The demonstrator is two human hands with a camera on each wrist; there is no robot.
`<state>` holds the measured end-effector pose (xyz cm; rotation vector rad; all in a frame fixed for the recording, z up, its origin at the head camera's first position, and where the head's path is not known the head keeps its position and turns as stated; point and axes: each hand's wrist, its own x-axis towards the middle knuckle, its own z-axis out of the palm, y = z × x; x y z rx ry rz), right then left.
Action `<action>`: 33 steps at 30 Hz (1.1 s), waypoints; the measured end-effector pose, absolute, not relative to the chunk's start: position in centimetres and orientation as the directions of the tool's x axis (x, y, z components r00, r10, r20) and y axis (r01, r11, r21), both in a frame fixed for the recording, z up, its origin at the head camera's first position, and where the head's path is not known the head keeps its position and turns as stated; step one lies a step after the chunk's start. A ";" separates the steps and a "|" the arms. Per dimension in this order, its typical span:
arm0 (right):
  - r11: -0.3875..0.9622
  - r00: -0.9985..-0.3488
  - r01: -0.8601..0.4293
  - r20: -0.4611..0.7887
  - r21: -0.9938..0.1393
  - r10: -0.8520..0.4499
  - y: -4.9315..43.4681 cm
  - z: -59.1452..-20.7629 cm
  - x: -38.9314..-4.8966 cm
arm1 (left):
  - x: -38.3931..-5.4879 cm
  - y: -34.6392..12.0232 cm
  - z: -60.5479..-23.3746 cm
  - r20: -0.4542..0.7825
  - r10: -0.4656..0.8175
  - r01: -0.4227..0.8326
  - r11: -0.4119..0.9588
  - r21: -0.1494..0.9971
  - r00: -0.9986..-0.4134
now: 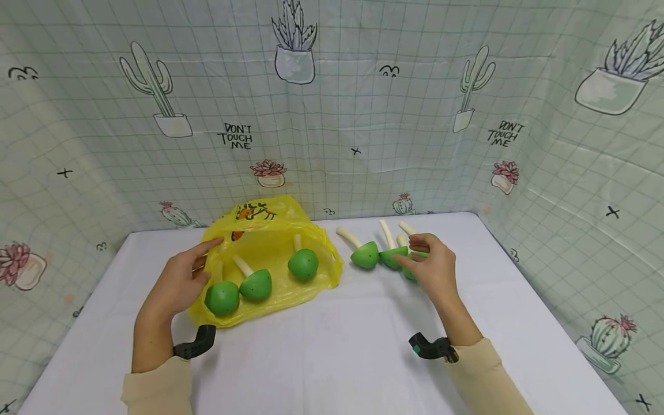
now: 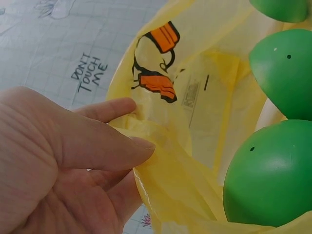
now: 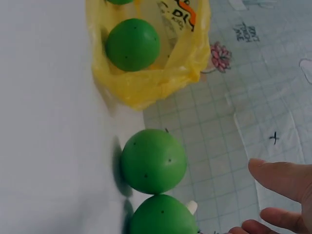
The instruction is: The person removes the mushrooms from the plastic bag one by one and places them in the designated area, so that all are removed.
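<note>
A yellow plastic bag lies with its mouth facing me, and three green-capped toy mushrooms with white stems are inside. My left hand is at the bag's left edge. The left wrist view shows its thumb and fingers pinching the thin plastic rim. Right of the bag, several more mushrooms lie in a cluster, caps toward me. Over the right end of that cluster is my right hand, thumb and fingers apart, partly hiding the mushrooms there. In the right wrist view this hand has nothing between its fingers.
The table has a white cover. A patterned cloth with cactus drawings hangs along its back and sides. A black wrist device sits on my left wrist, and another on my right.
</note>
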<state>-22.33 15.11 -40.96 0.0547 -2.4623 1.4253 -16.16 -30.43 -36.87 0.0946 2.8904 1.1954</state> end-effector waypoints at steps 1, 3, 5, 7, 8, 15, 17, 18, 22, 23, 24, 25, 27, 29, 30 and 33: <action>0.501 -0.956 -0.184 0.273 -0.845 0.108 14.8 -40.9 -22.3 | -16.2 -30.4 -36.9 0.011 0.059 0.050 0.705 0.707 -0.998; 0.486 -0.957 -0.196 0.275 -0.852 0.096 14.1 -40.7 -22.3 | -16.2 -30.4 -36.9 0.009 0.058 0.047 0.703 0.709 -0.998; 0.471 -0.957 -0.207 0.276 -0.858 0.083 13.4 -40.6 -22.3 | -16.2 -30.4 -36.9 0.010 0.058 0.048 0.702 0.711 -0.998; 0.453 -0.958 -0.220 0.280 -0.864 0.069 12.7 -40.4 -22.3 | -16.2 -30.4 -37.0 0.010 0.060 0.049 0.701 0.712 -0.998; 0.449 -0.957 -0.225 0.282 -0.865 0.065 12.4 -40.3 -22.3 | -16.2 -30.4 -37.0 0.012 0.061 0.051 0.701 0.712 -0.998; 0.436 -0.953 -0.256 0.301 -0.863 0.036 9.7 -39.9 -22.0 | -16.3 -30.5 -37.1 0.017 0.063 0.056 0.701 0.711 -0.998; 0.430 -0.952 -0.266 0.304 -0.863 0.022 8.9 -39.9 -21.9 | -16.3 -30.5 -37.1 0.019 0.062 0.057 0.703 0.709 -0.998; 0.423 -0.951 -0.273 0.308 -0.864 0.015 8.5 -39.9 -21.9 | -16.3 -30.5 -37.1 0.019 0.062 0.057 0.703 0.709 -0.998; 0.416 -0.948 -0.296 0.317 -0.860 -0.020 6.9 -39.6 -21.6 | -16.3 -30.5 -37.0 0.013 0.054 0.047 0.705 0.708 -0.998; 0.415 -0.946 -0.306 0.323 -0.857 -0.031 6.5 -39.6 -21.6 | -16.2 -30.5 -37.0 0.010 0.053 0.045 0.704 0.709 -0.999; 0.412 -0.943 -0.316 0.329 -0.854 -0.042 6.1 -39.5 -21.6 | -16.2 -30.5 -36.9 0.008 0.052 0.042 0.703 0.710 -0.999; 0.411 -0.941 -0.325 0.334 -0.852 -0.054 5.6 -39.5 -21.5 | -16.2 -30.5 -36.9 0.006 0.050 0.039 0.703 0.710 -0.999; 0.405 -0.936 -0.343 0.345 -0.847 -0.071 4.9 -39.5 -21.4 | -16.2 -30.5 -36.9 0.008 0.053 0.043 0.704 0.709 -0.999; 0.394 -0.932 -0.357 0.354 -0.847 -0.082 4.2 -39.6 -21.3 | -16.2 -30.6 -36.9 0.011 0.057 0.048 0.704 0.709 -0.998; 0.389 -0.930 -0.362 0.357 -0.847 -0.087 3.8 -39.6 -21.2 | -16.2 -30.6 -36.9 0.014 0.060 0.052 0.703 0.709 -0.998; 0.365 -0.925 -0.378 0.366 -0.851 -0.105 2.8 -39.8 -20.9 | -16.3 -30.6 -37.0 0.014 0.063 0.054 0.700 0.712 -0.998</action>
